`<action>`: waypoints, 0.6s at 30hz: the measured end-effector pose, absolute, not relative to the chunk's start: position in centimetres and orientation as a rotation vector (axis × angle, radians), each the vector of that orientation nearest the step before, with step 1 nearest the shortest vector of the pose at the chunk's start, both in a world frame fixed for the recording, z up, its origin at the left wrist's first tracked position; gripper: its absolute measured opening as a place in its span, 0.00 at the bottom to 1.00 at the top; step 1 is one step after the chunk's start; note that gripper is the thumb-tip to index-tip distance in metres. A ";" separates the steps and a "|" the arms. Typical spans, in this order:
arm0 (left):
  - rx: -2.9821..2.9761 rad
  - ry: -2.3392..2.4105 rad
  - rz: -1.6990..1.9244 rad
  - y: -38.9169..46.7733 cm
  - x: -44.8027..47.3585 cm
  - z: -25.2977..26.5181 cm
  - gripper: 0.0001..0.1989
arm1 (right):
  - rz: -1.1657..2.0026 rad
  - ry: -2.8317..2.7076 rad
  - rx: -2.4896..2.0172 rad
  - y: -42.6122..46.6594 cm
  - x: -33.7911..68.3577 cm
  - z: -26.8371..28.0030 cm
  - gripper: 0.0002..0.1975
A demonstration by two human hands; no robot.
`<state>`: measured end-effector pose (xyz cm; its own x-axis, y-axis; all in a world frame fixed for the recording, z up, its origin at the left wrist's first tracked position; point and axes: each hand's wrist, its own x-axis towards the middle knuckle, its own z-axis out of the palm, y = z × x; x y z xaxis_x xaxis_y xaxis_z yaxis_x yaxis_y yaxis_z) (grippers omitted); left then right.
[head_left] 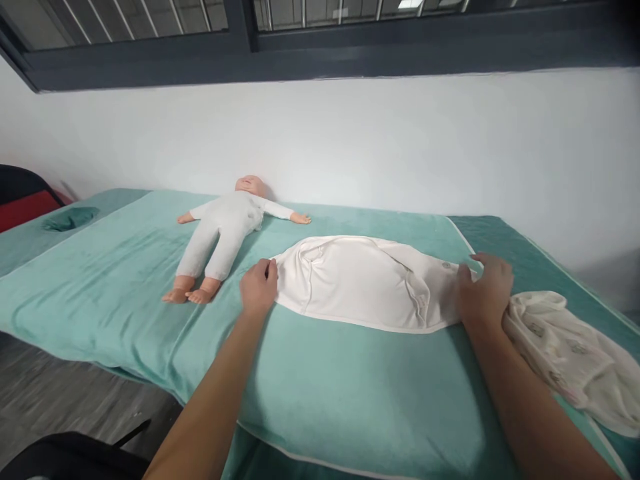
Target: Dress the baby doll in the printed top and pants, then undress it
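A white baby garment [357,283], shaped like a wide band with gathered sides, lies spread on the bed before me. A small round snap shows near its right end. My left hand [259,285] is closed on the left end, fingers curled over the fabric. At the opposite end, my right hand [486,290] grips the edge, thumb and forefinger on either side of the cloth. Left of the garment, a baby doll [225,223] in a white cloth body lies on its back, arms spread, its feet towards me.
Teal sheeting [360,387] covers the bed. A crumpled, patterned cream cloth [575,353] lies beside my right forearm. Behind the bed rises a white wall [350,140] under a dark window frame [400,50]. A black object [70,460] stands on the floor at lower left.
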<state>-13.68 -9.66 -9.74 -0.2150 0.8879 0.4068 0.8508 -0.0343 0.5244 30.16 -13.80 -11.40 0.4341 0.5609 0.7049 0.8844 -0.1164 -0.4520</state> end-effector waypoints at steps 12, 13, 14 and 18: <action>1.773 1.879 1.263 -10.4 -17.5 -6.7 0.15 | -0.206 -1.611 -1.418 -15.4 17.5 -8.3 0.14; 1.760 1.904 1.286 -10.1 -18.7 -6.0 0.13 | -0.133 -1.627 -1.405 -14.6 15.5 -7.8 0.14; 1.759 1.935 1.307 -9.8 -20.0 -5.3 0.12 | -0.045 -1.641 -1.394 -13.5 13.5 -7.3 0.14; 1.852 2.072 1.288 -7.2 -26.0 -3.6 0.15 | 0.404 -1.648 -1.372 -6.4 5.1 -6.6 0.19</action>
<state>-26.02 -7.20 -3.64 -0.2668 0.8500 0.4543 0.7836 -0.0831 0.6157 5.10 -6.36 -6.60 0.0484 0.8992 0.4349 0.5957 0.3236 -0.7352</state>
